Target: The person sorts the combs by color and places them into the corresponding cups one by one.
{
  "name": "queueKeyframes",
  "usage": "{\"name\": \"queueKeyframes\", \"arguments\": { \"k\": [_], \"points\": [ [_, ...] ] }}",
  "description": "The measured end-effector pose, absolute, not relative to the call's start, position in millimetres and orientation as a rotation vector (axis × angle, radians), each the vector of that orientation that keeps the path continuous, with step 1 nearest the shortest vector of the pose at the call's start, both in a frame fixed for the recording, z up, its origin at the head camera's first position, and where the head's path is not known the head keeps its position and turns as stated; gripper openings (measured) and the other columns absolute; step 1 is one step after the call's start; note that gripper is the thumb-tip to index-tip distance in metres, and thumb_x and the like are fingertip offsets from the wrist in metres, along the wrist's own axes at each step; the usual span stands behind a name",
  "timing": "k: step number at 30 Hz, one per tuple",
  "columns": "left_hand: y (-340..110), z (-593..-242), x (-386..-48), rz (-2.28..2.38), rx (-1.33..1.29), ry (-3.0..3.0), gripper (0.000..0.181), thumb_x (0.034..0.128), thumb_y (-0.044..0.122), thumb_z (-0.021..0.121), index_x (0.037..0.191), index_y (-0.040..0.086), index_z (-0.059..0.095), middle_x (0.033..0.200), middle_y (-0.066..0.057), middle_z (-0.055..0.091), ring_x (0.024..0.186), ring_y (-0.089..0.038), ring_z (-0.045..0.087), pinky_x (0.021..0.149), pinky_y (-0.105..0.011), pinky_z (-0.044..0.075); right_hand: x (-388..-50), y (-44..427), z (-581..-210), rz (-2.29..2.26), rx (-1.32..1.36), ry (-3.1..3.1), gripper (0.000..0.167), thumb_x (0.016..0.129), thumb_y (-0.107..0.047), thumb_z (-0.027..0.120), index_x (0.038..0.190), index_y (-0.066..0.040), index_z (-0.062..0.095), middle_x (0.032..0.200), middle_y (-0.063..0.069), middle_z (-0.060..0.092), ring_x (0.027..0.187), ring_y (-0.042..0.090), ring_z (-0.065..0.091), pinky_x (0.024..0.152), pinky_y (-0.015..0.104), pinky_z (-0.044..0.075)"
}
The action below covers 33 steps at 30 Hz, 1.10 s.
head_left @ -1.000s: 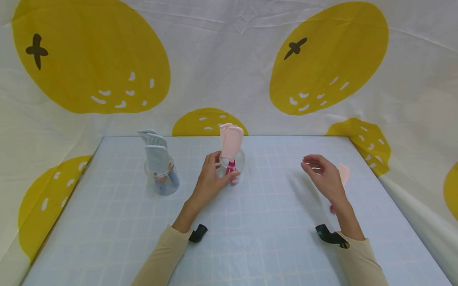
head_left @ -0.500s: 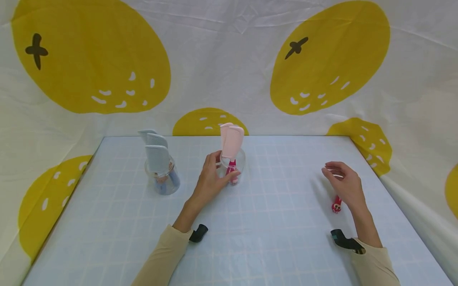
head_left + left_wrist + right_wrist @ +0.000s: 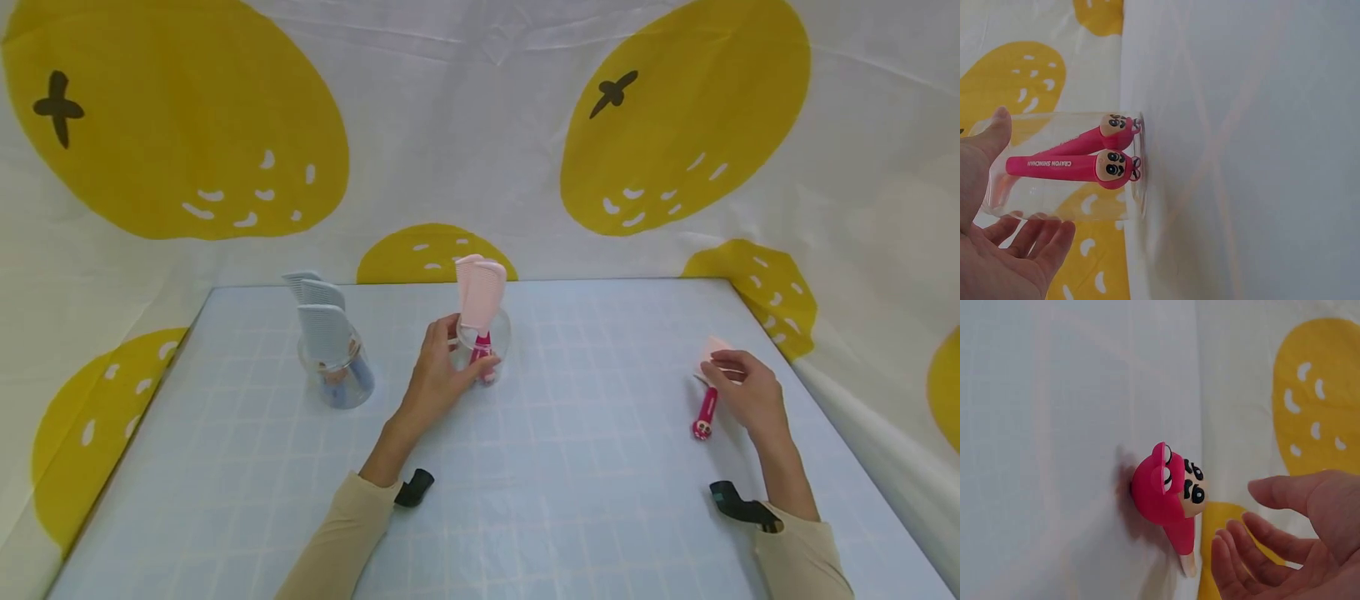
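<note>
My left hand (image 3: 433,379) holds a clear glass jar (image 3: 503,332) from its left side, thumb and fingers around the upper part. Two pink combs (image 3: 483,293) stand in it, teeth ends up. In the left wrist view their dark pink handles (image 3: 1060,167) with cartoon heads point down inside the glass. Over at the right, another pink comb (image 3: 707,410) lies on the table, its cartoon head toward me. My right hand (image 3: 750,396) hovers over its toothed end, hiding part of it. The right wrist view shows thumb and fingers apart, with a gap to the comb's head (image 3: 1160,487).
A second glass jar (image 3: 351,392) stands at the left with several light blue combs (image 3: 324,332) in it. The table (image 3: 525,500) has a pale blue checked cover. Behind it hangs a white cloth (image 3: 450,125) with yellow fruit prints.
My right hand has moved to the right and lowered over the lying comb, uncovering its handle. My left hand and the jar stay nearly in place.
</note>
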State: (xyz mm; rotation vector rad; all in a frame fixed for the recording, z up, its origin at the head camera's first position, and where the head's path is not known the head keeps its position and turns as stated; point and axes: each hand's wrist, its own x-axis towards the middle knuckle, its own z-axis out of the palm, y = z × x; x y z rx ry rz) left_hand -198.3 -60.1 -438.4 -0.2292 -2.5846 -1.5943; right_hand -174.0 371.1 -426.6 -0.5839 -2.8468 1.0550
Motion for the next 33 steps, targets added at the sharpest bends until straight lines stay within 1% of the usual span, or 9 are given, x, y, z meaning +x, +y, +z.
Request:
{"name": "queueKeyframes", "arguments": {
  "k": [12,15,21,26,29,33],
  "points": [
    [-59.7,-438.4,-199.2,-1.592,-0.219,-2.578,0.083,0.0858,0.041,0.084,0.148,0.015,0.036,0.143,-0.005,0.045,0.129,-0.022,0.05,0.11,-0.044,0.047,-173.6,387.9,-433.3,1.086,-0.707,-2.938,0.064,0.104,-0.037,0.057,0.149,0.005,0.04,0.145,0.032,0.045,0.131,0.051,0.045,0.105,0.064,0.045],
    [-59.9,-438.6,-199.1,-1.592,-0.226,-2.581,0.083,0.0862,0.041,0.083,0.149,0.015,0.036,0.143,-0.005,0.045,0.129,-0.022,0.05,0.11,-0.044,0.046,-173.2,390.5,-435.8,1.09,-0.741,-2.945,0.064,0.104,-0.037,0.058,0.149,0.006,0.039,0.144,0.032,0.046,0.129,0.05,0.047,0.104,0.062,0.046],
    [-59.5,-438.8,-198.7,-1.602,-0.222,-2.58,0.082,0.0864,0.041,0.083,0.148,0.015,0.036,0.142,-0.005,0.046,0.129,-0.023,0.05,0.109,-0.044,0.047,-172.0,393.8,-438.4,1.115,-0.814,-2.944,0.066,0.104,-0.035,0.059,0.148,0.008,0.037,0.142,0.034,0.046,0.119,0.045,0.058,0.104,0.058,0.048],
    [-59.2,-438.7,-199.0,-1.603,-0.213,-2.581,0.083,0.0861,0.042,0.083,0.149,0.016,0.036,0.142,-0.004,0.046,0.128,-0.022,0.05,0.109,-0.045,0.048,-172.9,395.9,-437.9,1.121,-0.881,-2.939,0.07,0.103,-0.037,0.061,0.149,0.009,0.034,0.138,0.035,0.049,0.111,0.042,0.064,0.103,0.059,0.048],
    [-59.6,-439.4,-199.2,-1.605,-0.219,-2.575,0.082,0.0861,0.042,0.083,0.149,0.015,0.036,0.142,-0.005,0.046,0.128,-0.022,0.05,0.109,-0.045,0.048,-173.7,396.4,-437.7,1.101,-0.9,-2.932,0.072,0.102,-0.039,0.062,0.148,0.01,0.035,0.134,0.036,0.053,0.105,0.04,0.066,0.102,0.059,0.048],
    [-60.1,-441.0,-199.3,-1.605,-0.234,-2.564,0.082,0.0859,0.042,0.084,0.148,0.015,0.037,0.141,-0.005,0.046,0.127,-0.023,0.051,0.109,-0.045,0.048,-174.9,397.3,-437.0,1.092,-0.916,-2.936,0.074,0.101,-0.041,0.062,0.146,0.011,0.037,0.13,0.036,0.056,0.107,0.042,0.063,0.101,0.06,0.047]
  ]
}}
